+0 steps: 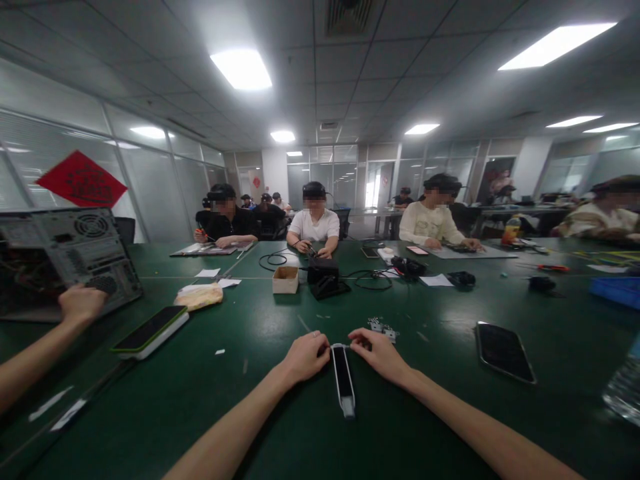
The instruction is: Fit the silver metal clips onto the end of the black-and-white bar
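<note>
A narrow device with a black face and pale frame (343, 373) lies lengthwise on the green table in front of me, a grey end piece toward me. At its far left corner is my left hand (306, 355), fingers curled and pressed together. My right hand (381, 357) is at the far right corner, thumb and fingers bent inward in a pinch. Whatever sits between the fingertips of either hand is too small to make out. Just beyond my right hand lie several small metal pieces (383, 328).
A phone (505, 352) lies to the right, near a clear plastic bottle (627, 387). Leftward are a green-edged phone on a white block (150, 333) and a computer case (75, 260) touched by another person's hand (83, 303). A small box (285, 280) and black stand (324, 277) stand ahead; co-workers sit opposite.
</note>
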The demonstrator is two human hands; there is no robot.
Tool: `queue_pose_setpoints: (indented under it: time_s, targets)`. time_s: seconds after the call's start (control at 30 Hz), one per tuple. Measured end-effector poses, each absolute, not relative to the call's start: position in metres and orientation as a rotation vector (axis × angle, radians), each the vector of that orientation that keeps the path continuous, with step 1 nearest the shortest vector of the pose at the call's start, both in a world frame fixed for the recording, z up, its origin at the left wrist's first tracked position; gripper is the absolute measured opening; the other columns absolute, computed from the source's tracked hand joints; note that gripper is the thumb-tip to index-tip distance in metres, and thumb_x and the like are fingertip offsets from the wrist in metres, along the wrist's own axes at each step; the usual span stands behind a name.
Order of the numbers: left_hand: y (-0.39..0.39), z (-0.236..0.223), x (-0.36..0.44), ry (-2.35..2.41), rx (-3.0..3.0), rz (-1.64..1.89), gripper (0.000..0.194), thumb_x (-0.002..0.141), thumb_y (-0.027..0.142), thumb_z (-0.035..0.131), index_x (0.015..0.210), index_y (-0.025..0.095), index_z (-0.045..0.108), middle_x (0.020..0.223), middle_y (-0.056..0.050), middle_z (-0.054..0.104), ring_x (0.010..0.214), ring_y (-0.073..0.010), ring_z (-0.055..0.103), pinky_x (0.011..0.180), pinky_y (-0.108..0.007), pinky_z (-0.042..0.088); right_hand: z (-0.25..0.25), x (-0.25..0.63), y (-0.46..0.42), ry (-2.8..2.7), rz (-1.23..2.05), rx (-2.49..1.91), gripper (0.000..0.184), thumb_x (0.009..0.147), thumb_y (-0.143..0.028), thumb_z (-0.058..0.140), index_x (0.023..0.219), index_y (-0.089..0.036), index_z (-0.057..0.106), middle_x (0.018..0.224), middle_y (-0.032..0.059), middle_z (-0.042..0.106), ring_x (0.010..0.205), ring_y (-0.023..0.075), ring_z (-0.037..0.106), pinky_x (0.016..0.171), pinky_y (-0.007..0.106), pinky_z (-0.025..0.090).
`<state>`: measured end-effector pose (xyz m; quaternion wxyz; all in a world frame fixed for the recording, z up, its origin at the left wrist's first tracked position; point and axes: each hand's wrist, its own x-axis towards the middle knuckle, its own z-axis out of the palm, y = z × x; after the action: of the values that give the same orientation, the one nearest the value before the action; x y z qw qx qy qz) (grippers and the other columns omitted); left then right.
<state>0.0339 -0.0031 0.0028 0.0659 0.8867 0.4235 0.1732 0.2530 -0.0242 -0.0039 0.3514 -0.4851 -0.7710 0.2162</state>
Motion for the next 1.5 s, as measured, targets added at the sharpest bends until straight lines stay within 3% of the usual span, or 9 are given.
queue_pose_setpoints:
  time_s: [0.53, 1.0, 1.5]
  targets:
    - [-0.006, 0.006, 0.033, 1.272, 2.649, 0.491, 0.015, 0.086, 0.024, 0.044, 0.085, 0.018, 0.059, 0.082, -0.001, 0.058, 0.072, -0.0134, 0.054, 0.064, -0.023, 0.04, -0.001, 0.253, -0.028, -2.06, 0.535, -1.275, 0.02, 0.084, -0.029, 0.055, 0.097, -0.016, 0.063, 0.087, 0.003, 0.064, 0.075, 0.0144, 0.059, 0.068, 0.026, 0.047]
    - [-0.005, 0.005, 0.033, 1.258, 2.668, 0.508, 0.016, 0.087, 0.023, 0.045, 0.086, 0.018, 0.059, 0.082, -0.002, 0.059, 0.072, -0.0134, 0.054, 0.065, -0.023, 0.04, 0.006, 0.252, -0.032, -2.126, 0.476, -1.239, 0.014, 0.087, -0.023, 0.052, 0.092, -0.018, 0.064, 0.095, 0.0043, 0.062, 0.088, 0.0164, 0.055, 0.078, 0.029, 0.046]
    - [-0.007, 0.009, 0.034, 1.205, 2.665, 0.497, 0.018, 0.09, 0.023, 0.042, 0.09, 0.018, 0.059, 0.088, -0.003, 0.059, 0.076, -0.0133, 0.056, 0.068, -0.023, 0.042, 0.005, 0.253, -0.03, -2.187, 0.487, -1.182, 0.019, 0.086, -0.025, 0.056, 0.104, -0.019, 0.062, 0.1, 0.0041, 0.062, 0.091, 0.0162, 0.056, 0.082, 0.029, 0.047]
